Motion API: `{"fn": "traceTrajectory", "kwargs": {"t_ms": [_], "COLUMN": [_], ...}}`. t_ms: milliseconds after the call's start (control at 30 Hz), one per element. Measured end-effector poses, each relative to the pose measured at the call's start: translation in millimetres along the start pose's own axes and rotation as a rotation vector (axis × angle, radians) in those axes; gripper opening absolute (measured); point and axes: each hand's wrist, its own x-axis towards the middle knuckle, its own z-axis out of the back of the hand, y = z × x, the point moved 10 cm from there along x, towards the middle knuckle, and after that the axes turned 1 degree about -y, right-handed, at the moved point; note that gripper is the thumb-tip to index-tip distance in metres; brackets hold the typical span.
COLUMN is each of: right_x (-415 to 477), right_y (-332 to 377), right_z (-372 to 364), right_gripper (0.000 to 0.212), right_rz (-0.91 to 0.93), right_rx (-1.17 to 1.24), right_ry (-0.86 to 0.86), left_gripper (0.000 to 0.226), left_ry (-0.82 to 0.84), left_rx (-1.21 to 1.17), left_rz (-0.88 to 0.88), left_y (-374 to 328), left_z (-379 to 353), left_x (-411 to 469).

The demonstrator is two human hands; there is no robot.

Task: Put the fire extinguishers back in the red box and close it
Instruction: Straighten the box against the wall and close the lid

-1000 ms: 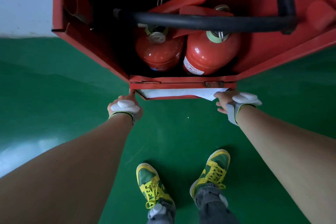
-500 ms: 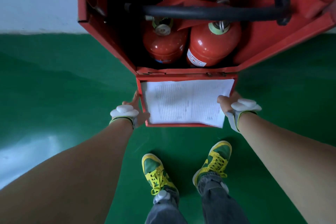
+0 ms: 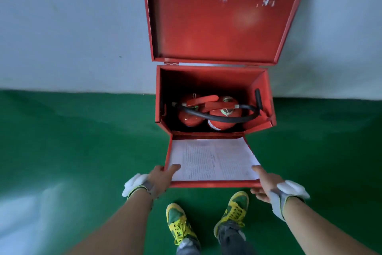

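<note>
Two fire extinguishers, one (image 3: 189, 115) on the left and one (image 3: 224, 117) on the right, stand side by side inside the red box (image 3: 266, 97), touching or nearly so, their red handles pointing up and a black hose (image 3: 227, 118) curving across in front of them to the box's right wall. The box stands on the green floor (image 3: 82, 141) against the pale wall (image 3: 72, 27). Its top lid (image 3: 221, 21) is swung up and leans back on the wall above the box. Its front flap (image 3: 213, 183) is hinged at the bottom front edge of the box and folded out toward the person, with a printed paper sheet (image 3: 213, 159) lying on its inner face. The left hand (image 3: 161, 176) holds the flap's near left corner, thumb on the sheet and fingers under the edge, its grip clamped on the flap. The right hand (image 3: 266, 184) holds the near right corner the same way, thumb on top and fingers curled below. Both wrists wear white and grey bands. Below the flap, two green and yellow shoes (image 3: 179, 225) stand on the floor.
</note>
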Motion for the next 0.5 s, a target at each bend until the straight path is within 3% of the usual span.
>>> {"fn": "traceTrajectory", "kwargs": {"t_ms": [100, 300, 400, 500], "right_x": [-29.9, -79.2, -93.2, -102.7], "right_y": [38.4, 93.4, 102.2, 113.0], "right_z": [11.9, -0.7, -10.8, -15.4], "right_gripper": [0.041, 0.019, 0.038, 0.044], "right_rz": [0.016, 0.008, -0.012, -0.035], "right_rx": [0.230, 0.649, 0.792, 0.837], "right_ry": [0.048, 0.200, 0.181, 0.150], "left_gripper": [0.078, 0.054, 0.048, 0.047], "left_ry": [0.054, -0.019, -0.021, -0.020], "left_rx": [-0.280, -0.740, -0.863, -0.958], "left_rz": [0.006, 0.046, 0.076, 0.093], "left_y": [-24.6, -64.6, -75.9, -83.1], "left_z": [12.8, 41.5, 40.4, 36.9], "left_x": [-19.9, -42.5, -47.7, -47.7]}}
